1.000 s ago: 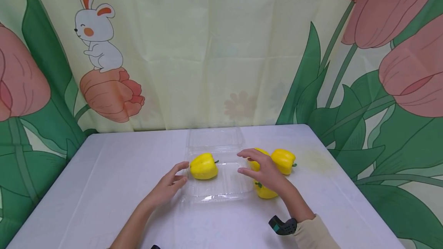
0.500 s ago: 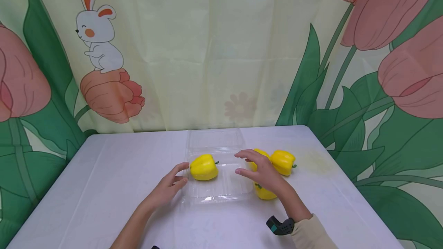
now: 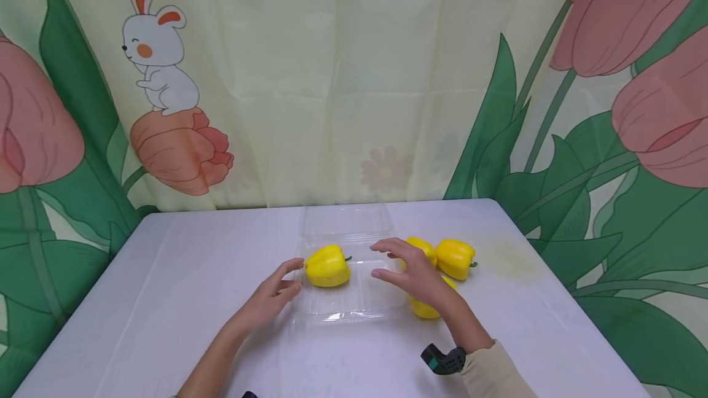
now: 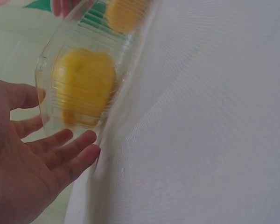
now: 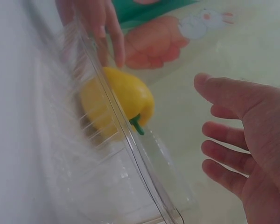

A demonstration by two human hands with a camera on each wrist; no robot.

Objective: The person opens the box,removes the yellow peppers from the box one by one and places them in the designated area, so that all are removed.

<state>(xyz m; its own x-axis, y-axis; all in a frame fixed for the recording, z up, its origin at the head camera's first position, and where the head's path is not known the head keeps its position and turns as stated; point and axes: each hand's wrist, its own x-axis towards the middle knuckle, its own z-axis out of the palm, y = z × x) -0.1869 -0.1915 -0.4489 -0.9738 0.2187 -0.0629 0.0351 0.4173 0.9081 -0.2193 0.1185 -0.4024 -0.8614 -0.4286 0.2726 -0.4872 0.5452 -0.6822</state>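
A yellow bell pepper (image 3: 327,266) with a green stem lies on its side in the left part of a clear plastic clamshell box (image 3: 367,300), whose lid (image 3: 347,221) is folded back. At the box's left wall, my left hand (image 3: 267,304) has its fingers spread; in the left wrist view its fingertips (image 4: 88,136) reach the box wall. Over the box's right side hovers my right hand (image 3: 416,272), fingers bent loosely and apart, holding nothing. The right wrist view shows a gap between that hand (image 5: 259,140) and the box rim (image 5: 135,161).
Several more yellow bell peppers stand right of the box: one at the far right (image 3: 455,258), one partly behind my right hand (image 3: 424,249), one nearer (image 3: 424,309) and partly covered by the forearm. A white cloth covers the table (image 3: 166,300). A printed curtain (image 3: 287,78) hangs behind.
My right hand has drifted slightly left, further over the box, uncovering more of the peppers behind it. The left hand, the box and the peppers stay in place.
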